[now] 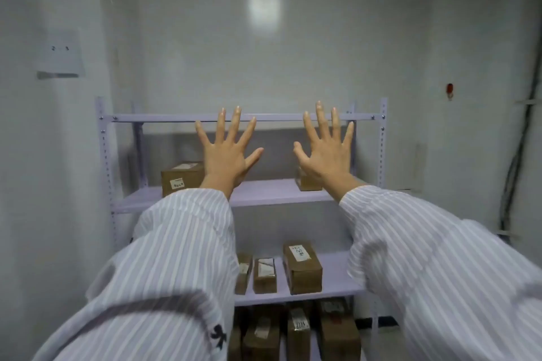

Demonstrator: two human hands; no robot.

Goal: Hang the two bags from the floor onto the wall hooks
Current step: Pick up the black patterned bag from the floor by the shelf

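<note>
Nothing hung yet: left hand and right hand before the shelf rack, fingers splayed, empty; no bags or hooks visible.

Neither the bags nor any sure hooks show in our view. The nearest thing to a hook is a small red fitting on the right-hand wall, too small for us to tell what it is. It sits well apart from our hands.

We hold our left hand and right hand up in front of us, side by side at the same height and apart from each other. Their backs face us and the thumbs point inward. The fingers of both are straight and spread wide. Neither hand holds or touches anything. Striped sleeves cover both arms to the wrist.
</note>
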